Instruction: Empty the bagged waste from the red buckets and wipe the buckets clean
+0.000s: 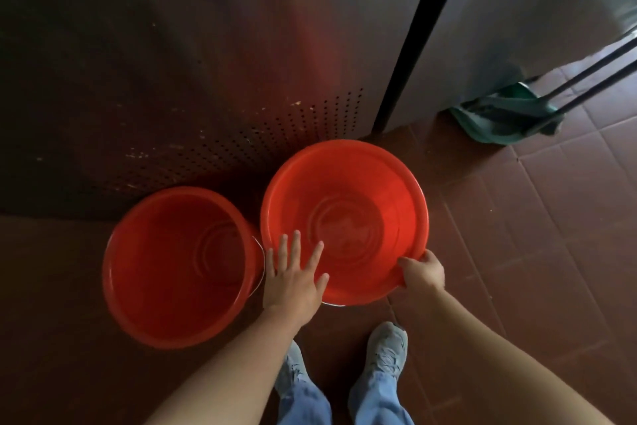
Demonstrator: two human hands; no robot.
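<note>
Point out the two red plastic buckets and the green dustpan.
Left red plastic bucket (155, 269): head view, inner wall.
Right red plastic bucket (344, 180): head view, far inner wall.
Green plastic dustpan (486, 126): head view, pan body.

The central bucket and the bucket at 8 o'clock look like smooth, glossy red plastic. The perforated panel at 11 o'clock is dull, speckled metal. The cabinet at 1 o'clock is shinier brushed steel. The floor tiles at 4 o'clock look matt. The jeans at 6 o'clock are denim cloth.

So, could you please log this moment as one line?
left hand: spread inside right bucket; right hand: grips its rim; left bucket: empty
</note>
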